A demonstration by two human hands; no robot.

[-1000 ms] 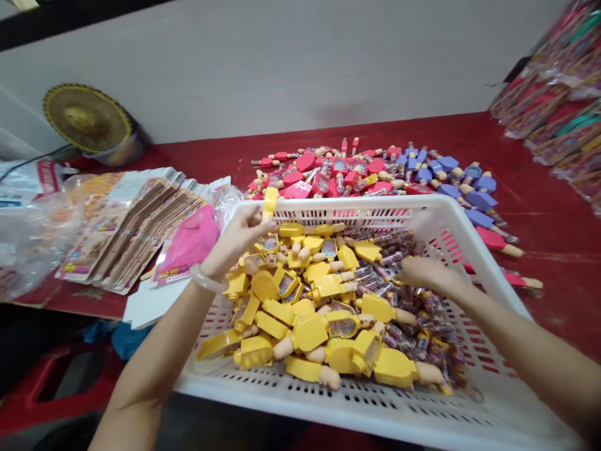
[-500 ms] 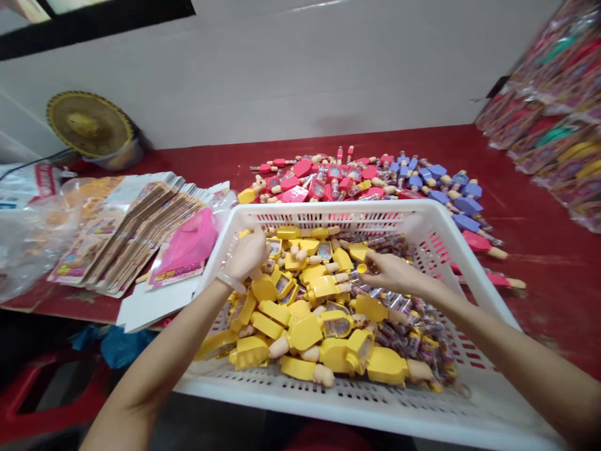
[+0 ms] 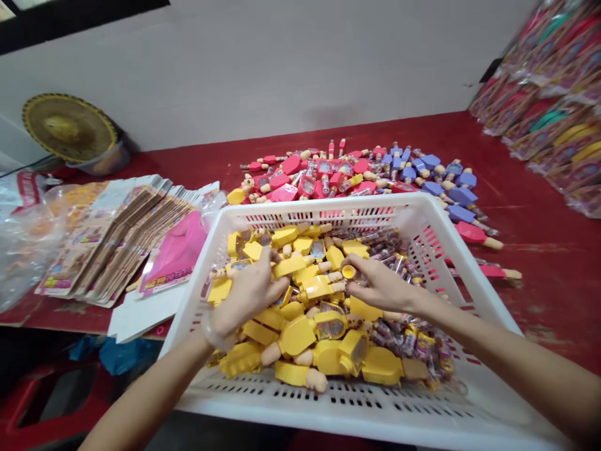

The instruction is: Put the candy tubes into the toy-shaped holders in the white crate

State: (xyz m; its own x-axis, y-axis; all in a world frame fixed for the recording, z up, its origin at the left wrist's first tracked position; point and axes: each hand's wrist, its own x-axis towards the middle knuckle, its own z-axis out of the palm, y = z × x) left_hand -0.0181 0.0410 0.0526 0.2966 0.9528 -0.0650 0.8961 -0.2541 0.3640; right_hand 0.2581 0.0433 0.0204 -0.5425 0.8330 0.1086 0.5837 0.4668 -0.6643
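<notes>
My left hand (image 3: 251, 289) is closed with thumb and fingers on a yellow popsicle-shaped plastic toy (image 3: 293, 265), whose beige end points right. Facing it, my right hand (image 3: 382, 283) pinches a small tube with a round yellow end (image 3: 348, 272); the rest of the tube is hidden by the fingers. Both hands are inside a white plastic basket (image 3: 328, 401), over a heap of yellow toys with beige stick ends (image 3: 297, 335). Small clear tubes with purple and coloured contents (image 3: 416, 341) fill the basket's right side, partly under my right forearm.
Red and purple toys (image 3: 323, 169) lie piled behind the basket on the red table (image 3: 530, 213). Leftward are stacked printed cards (image 3: 126, 238), a pink plastic piece (image 3: 181, 244) and clear bags (image 3: 28, 250). Bagged products (image 3: 558, 106) are stacked at the right. A red stool (image 3: 56, 401) stands lower left.
My left hand has come from the basket's far left corner toward the middle, now with a yellow toy in it. My right hand, still on the tube, has shifted slightly left. The view has tilted slightly.
</notes>
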